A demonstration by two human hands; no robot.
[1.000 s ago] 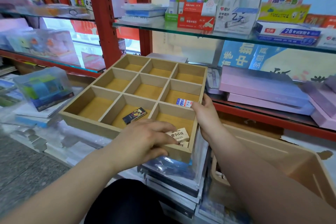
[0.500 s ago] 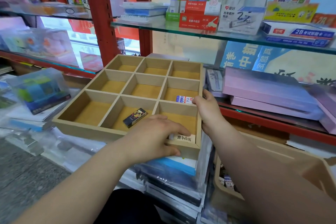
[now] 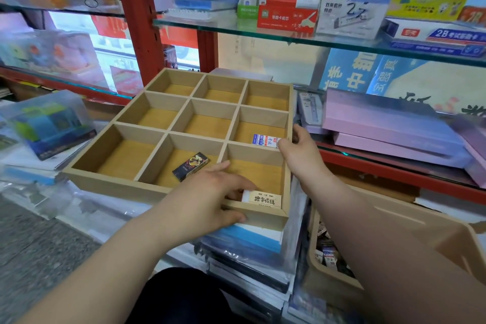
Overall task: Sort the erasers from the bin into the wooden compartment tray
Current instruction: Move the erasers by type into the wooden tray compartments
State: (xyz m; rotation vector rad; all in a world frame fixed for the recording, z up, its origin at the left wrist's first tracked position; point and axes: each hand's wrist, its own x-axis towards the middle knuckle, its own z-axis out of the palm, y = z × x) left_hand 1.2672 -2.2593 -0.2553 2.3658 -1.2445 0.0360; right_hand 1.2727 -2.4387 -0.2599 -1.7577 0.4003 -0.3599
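A: What is held in each grip?

B: The near wall of the wooden compartment tray [image 3: 105, 181] is pinched by the left hand [image 3: 207, 202], thumb outside and fingers dropped into the near right corner compartment. There the white end of a beige eraser [image 3: 265, 199] is touched. The right wall is clasped by the right hand [image 3: 302, 156], with the thumb tip against a blue-and-white eraser [image 3: 263, 139] in the middle compartment of the right column. Whether either eraser is itself gripped cannot be told.

A: How much has been sorted?

B: 3 erasers are seen in 3 of the 9 compartments: those 2, plus a black eraser [image 3: 190, 166] lying at a slant in the near middle compartment. Nothing is seen in the other 6. The task is judged to be at an early stage.

A: And what is left?

B: More small erasers [image 3: 326, 254] are glimpsed in the tan bin [image 3: 447, 258] off the tray's near right corner, partly hidden by the right forearm. Their count cannot be read. Each is yet to be lifted out and matched to a compartment.

A: What is the tray carried on?

B: No worktop is shown. The tray is propped on a stack of plastic-wrapped stationery [image 3: 249, 250]. Around it a shop is seen: a red shelf upright [image 3: 136, 21], a glass shelf [image 3: 289, 35] loaded with boxed goods, pink flat boxes [image 3: 389, 123] on the lower shelf to the right, and a speckled floor [image 3: 31, 244] at the lower left.
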